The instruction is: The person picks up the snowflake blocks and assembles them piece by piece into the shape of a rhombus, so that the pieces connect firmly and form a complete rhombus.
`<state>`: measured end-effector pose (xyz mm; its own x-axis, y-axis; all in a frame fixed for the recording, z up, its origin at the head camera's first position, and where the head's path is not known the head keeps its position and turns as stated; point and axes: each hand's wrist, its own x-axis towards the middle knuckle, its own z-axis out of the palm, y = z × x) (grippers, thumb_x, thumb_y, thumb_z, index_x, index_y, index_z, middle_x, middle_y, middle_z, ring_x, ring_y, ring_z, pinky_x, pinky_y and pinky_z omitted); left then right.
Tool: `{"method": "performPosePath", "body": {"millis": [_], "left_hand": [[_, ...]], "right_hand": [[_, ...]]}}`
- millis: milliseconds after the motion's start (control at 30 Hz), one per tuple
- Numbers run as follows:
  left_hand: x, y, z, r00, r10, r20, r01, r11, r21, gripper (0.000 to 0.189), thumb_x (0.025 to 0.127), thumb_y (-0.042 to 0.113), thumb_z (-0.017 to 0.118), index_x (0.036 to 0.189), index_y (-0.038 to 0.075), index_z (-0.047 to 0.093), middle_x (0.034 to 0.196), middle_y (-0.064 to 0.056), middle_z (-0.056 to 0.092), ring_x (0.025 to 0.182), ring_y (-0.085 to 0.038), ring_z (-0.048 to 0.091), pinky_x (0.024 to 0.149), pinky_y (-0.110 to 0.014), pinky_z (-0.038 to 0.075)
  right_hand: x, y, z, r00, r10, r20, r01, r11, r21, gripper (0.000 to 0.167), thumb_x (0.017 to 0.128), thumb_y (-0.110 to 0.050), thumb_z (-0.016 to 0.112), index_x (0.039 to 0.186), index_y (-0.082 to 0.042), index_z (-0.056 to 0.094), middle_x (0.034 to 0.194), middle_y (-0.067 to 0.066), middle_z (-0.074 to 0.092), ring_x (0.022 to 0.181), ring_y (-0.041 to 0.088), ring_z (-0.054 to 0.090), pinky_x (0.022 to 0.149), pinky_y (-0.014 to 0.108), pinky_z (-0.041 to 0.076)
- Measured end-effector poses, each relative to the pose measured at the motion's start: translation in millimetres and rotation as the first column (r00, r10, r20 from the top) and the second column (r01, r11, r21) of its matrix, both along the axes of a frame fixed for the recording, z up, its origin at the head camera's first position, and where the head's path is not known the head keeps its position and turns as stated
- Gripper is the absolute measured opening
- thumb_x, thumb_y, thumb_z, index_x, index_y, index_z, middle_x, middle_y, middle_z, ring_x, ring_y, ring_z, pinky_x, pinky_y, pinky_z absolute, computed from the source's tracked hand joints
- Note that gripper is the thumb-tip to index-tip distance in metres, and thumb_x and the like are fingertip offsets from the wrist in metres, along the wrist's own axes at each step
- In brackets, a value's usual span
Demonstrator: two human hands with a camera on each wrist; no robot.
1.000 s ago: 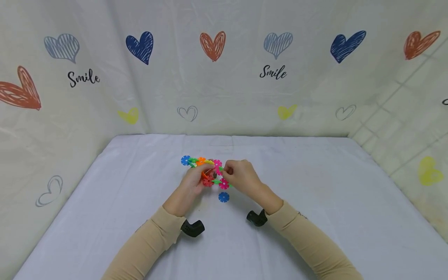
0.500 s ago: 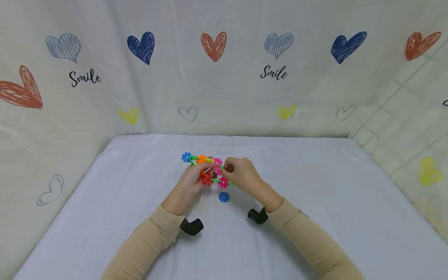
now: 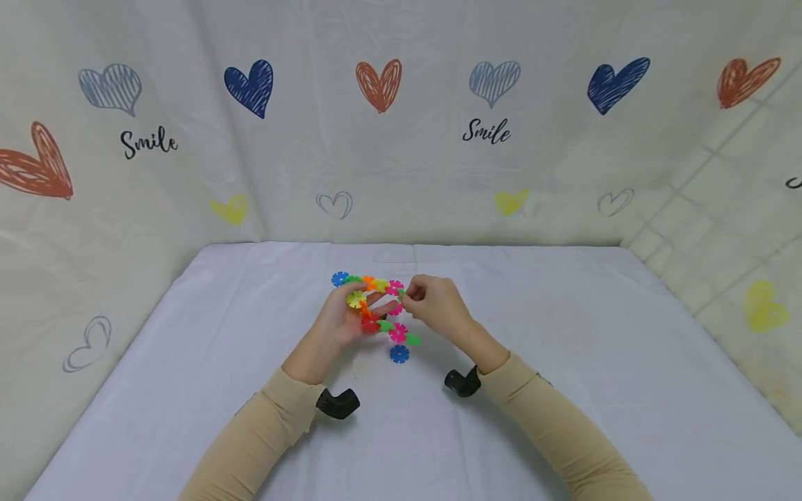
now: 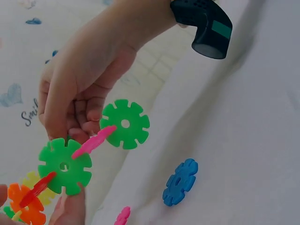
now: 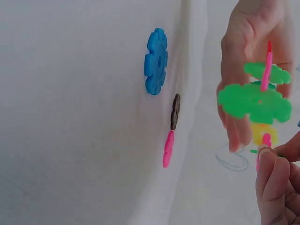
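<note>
A chain of colourful snowflake discs [image 3: 397, 333] is draped in a bent line over my left hand [image 3: 335, 320], which holds it with the thumb above and fingers spread below. My right hand [image 3: 435, 303] pinches a green disc [image 4: 65, 164] at the chain's upper right end, beside a pink disc [image 3: 394, 287]. In the right wrist view, the right thumb and fingertips [image 5: 269, 173] meet on a thin green edge. The chain's other end, with another green disc [image 3: 413, 339], hangs free near the tablecloth.
A loose blue disc [image 3: 399, 354] lies on the white tablecloth [image 3: 401, 431] just in front of the chain. Behind it are a loose brown disc [image 5: 176, 111] and a pink disc [image 5: 168, 149]. Black wrist cameras [image 3: 338, 403] stick out inward from both sleeves.
My left hand has turned and its fingers have spread, so a yellow disc now shows by the thumb. The chain's lower end swung slightly down. The right hand shifted a little up and right.
</note>
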<state>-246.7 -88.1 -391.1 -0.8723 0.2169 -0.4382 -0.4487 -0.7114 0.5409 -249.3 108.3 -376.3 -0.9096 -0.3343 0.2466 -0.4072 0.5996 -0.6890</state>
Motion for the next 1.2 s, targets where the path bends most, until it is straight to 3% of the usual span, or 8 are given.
{"method": "performPosePath", "body": {"millis": [200,367,533,600,667,767,900,1200], "left_hand": [[2.6,4.2,-1.1,0.999,0.039,-0.022,-0.040,0.999,-0.031,0.066,0.105,0.029,0.058,0.158,0.019,0.021,0.148,-0.019,0.049,0.132,-0.039,0.055,0.104,-0.038,0.048],[7.3,9.3,-4.3,0.998,0.054,-0.043,-0.059,0.993,-0.101,0.051,0.105,0.018,0.058,0.149,0.006,0.036,0.141,-0.015,0.056,0.123,-0.029,0.064,0.099,-0.029,0.050],[9.1,12.7,-6.3,0.996,0.087,-0.024,-0.089,0.985,-0.148,0.050,0.104,0.017,0.058,0.148,0.010,0.038,0.134,-0.013,0.057,0.098,-0.019,0.070,0.087,-0.017,0.053],[8.8,12.3,-7.1,0.994,0.105,-0.001,-0.104,0.985,-0.141,0.048,0.104,0.020,0.057,0.148,0.012,0.038,0.134,-0.013,0.058,0.098,-0.021,0.071,0.088,-0.019,0.053],[8.0,10.6,-7.8,0.994,0.112,0.018,-0.109,0.986,-0.129,0.046,0.105,0.022,0.055,0.147,0.012,0.039,0.137,-0.012,0.059,0.105,-0.025,0.071,0.097,-0.026,0.051],[7.2,6.2,-8.3,0.993,0.114,0.027,-0.111,0.989,-0.099,0.045,0.106,0.025,0.053,0.147,0.012,0.039,0.142,-0.012,0.057,0.121,-0.032,0.064,0.111,-0.040,0.042],[5.8,-1.4,-7.5,0.994,0.109,0.013,-0.108,0.991,-0.082,0.043,0.106,0.025,0.053,0.145,0.013,0.038,0.146,-0.010,0.055,0.131,-0.036,0.056,0.116,-0.051,0.033],[4.8,-11.2,-7.5,0.988,0.155,0.015,-0.155,0.988,-0.013,0.051,0.105,0.027,0.051,0.149,0.016,0.029,0.148,-0.011,0.054,0.130,-0.036,0.057,0.117,-0.053,0.033]], "right_hand": [[-2.1,0,-1.7,0.999,-0.036,0.014,0.037,0.999,-0.040,0.013,0.092,-0.007,0.071,0.081,-0.006,0.066,0.069,0.000,0.066,0.059,0.013,0.066,0.056,0.029,0.051],[-0.4,-3,-1.6,1.000,-0.017,0.012,0.017,0.997,-0.073,0.012,0.092,-0.006,0.072,0.082,-0.005,0.067,0.070,0.001,0.068,0.059,0.014,0.067,0.056,0.028,0.052],[4.0,-6,-0.3,0.998,0.030,0.051,-0.026,0.996,-0.085,0.012,0.093,-0.009,0.076,0.084,-0.005,0.068,0.073,0.002,0.070,0.063,0.021,0.070,0.059,0.027,0.055],[5.7,-6,0.2,0.997,0.054,0.060,-0.049,0.995,-0.083,0.013,0.093,-0.011,0.077,0.086,-0.005,0.068,0.075,0.006,0.071,0.064,0.023,0.070,0.060,0.027,0.055],[7.7,-4,1.8,0.994,0.069,0.081,-0.062,0.995,-0.082,0.013,0.093,-0.014,0.077,0.089,-0.005,0.069,0.079,0.010,0.072,0.066,0.025,0.070,0.063,0.029,0.055],[7.5,-1,2.4,0.990,0.081,0.112,-0.072,0.994,-0.079,0.014,0.094,-0.018,0.077,0.092,-0.006,0.070,0.083,0.015,0.072,0.070,0.030,0.071,0.066,0.031,0.056],[-0.7,7,-1.0,0.980,0.089,0.179,-0.078,0.995,-0.068,0.014,0.095,-0.020,0.076,0.098,-0.007,0.072,0.085,0.015,0.072,0.071,0.032,0.072,0.067,0.032,0.055],[-32.6,13,-12.5,0.898,0.095,0.430,-0.130,0.990,0.053,0.027,0.096,-0.018,0.073,0.119,-0.003,0.069,0.089,0.009,0.068,0.066,0.021,0.068,0.069,0.030,0.058]]}}
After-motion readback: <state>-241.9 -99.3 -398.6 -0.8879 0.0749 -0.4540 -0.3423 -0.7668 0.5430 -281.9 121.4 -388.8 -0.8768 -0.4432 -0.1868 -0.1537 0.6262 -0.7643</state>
